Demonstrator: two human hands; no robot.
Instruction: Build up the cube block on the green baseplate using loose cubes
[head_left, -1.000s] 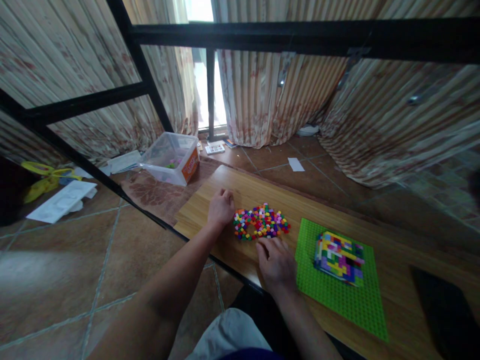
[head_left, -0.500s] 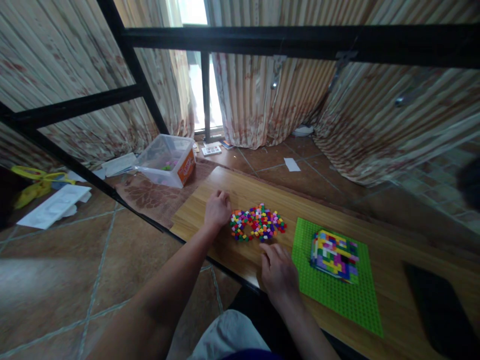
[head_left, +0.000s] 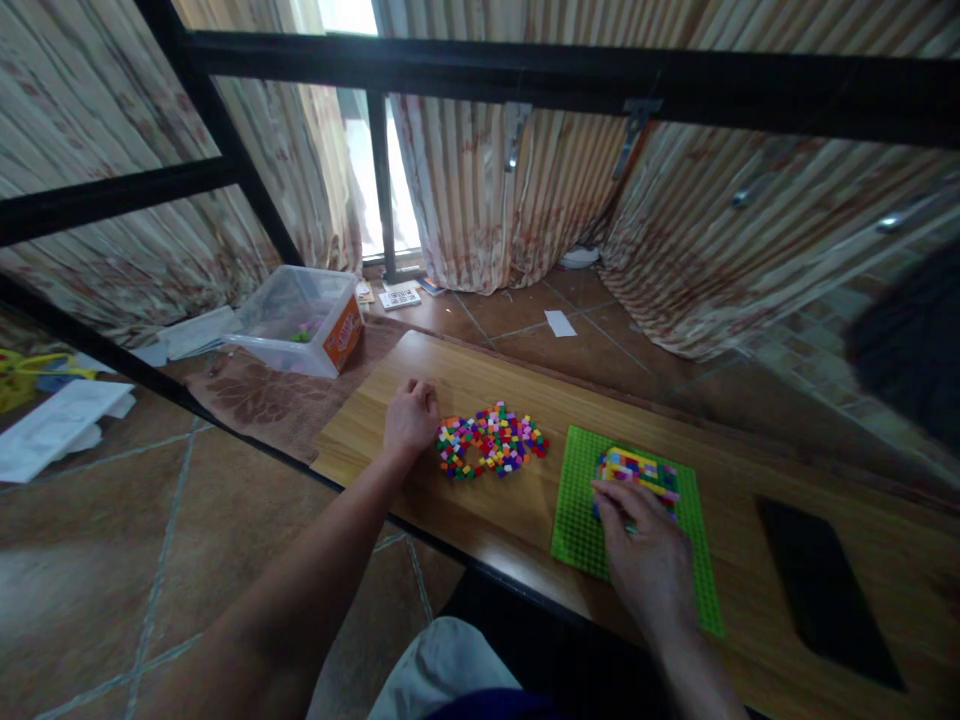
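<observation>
A heap of small coloured toy bricks (head_left: 491,440) lies spread on the wooden table. At its left edge my left hand (head_left: 411,415) rests with curled fingers; what may be in them is hidden. To the right sits a green baseplate (head_left: 581,520) carrying a low block built from many-coloured bricks (head_left: 637,470). Over the near left part of that build is my right hand (head_left: 649,540), thumb and forefinger pinched together at its surface. Anything between these fingertips is too small to make out. My right hand covers much of the build's near side.
A dark flat phone-like object (head_left: 825,590) lies at the table's right. On the floor mat stands a clear plastic bin (head_left: 289,325) with an orange label. Black metal bars (head_left: 480,55) cross in front of the curtains. A dark blurred shape (head_left: 911,310) shows at the right edge.
My right hand has moved right, from the near edge of the brick heap to the build on the baseplate. My left hand stays beside the heap. The view has shifted to the right.
</observation>
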